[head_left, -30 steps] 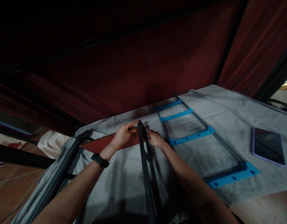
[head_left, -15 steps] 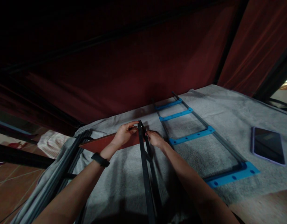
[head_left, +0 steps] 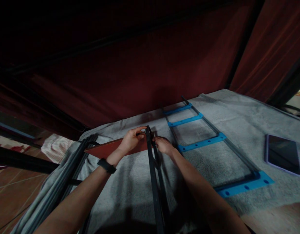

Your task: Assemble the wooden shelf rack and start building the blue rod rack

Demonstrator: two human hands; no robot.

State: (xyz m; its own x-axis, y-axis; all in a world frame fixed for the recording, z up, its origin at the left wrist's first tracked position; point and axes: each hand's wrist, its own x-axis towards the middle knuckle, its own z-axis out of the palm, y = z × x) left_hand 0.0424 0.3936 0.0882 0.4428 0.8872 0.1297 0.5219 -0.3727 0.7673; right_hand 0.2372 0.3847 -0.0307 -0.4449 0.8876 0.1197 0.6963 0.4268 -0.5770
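Observation:
A dark metal frame (head_left: 153,177) of two parallel bars with short crosspieces stands between my hands, its far end highest in view. My left hand (head_left: 131,140), with a black band on the wrist, grips that end from the left, index finger over the top and thumb below. Against the same end lies a reddish-brown board (head_left: 103,148), stretching left behind my left hand. On the frame's right side my right hand (head_left: 164,145) has its fingertips pinched close to the bar; whatever they hold is too small and dark to make out.
A ladder-like grey frame with blue crosspieces (head_left: 201,143) lies on the grey blanket (head_left: 130,188) to the right. Beyond it rests a phone (head_left: 282,154). Bundled dark tubes (head_left: 64,182) lie along the left edge. A dark red curtain (head_left: 140,74) hangs behind.
The view has shifted slightly, so everything sits a little further right. Both hands keep their places at the metal frame's end.

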